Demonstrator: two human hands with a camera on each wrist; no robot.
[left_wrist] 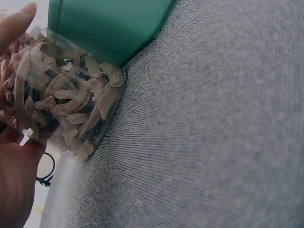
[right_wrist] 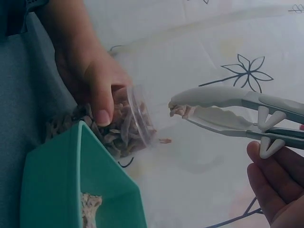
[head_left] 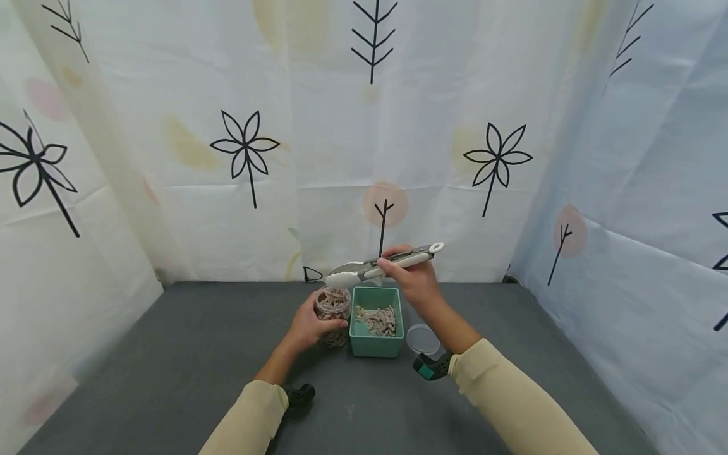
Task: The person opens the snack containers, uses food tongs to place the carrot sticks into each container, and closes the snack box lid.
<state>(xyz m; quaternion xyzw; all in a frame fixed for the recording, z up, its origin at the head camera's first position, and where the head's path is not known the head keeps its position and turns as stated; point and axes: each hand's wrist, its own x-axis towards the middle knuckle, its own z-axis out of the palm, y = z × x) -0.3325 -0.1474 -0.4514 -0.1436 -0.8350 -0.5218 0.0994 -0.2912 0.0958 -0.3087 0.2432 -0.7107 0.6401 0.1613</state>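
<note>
The left hand (head_left: pixel 309 325) has its grip around a clear jar (head_left: pixel 333 304) of brownish pieces (left_wrist: pixel 71 97), on the worktop (head_left: pixel 352 407) beside the green bin (head_left: pixel 376 347). The right hand (head_left: pixel 415 282) grips tongs (right_wrist: pixel 221 96), which pinch some pieces above the jar.

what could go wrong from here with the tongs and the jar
The tongs in the right hand grip a small clump only at their tips, so it might slip out. One piece juts past the rim of the open jar and could fall. If the left hand slips, the well-filled jar might tip and spill.
</note>
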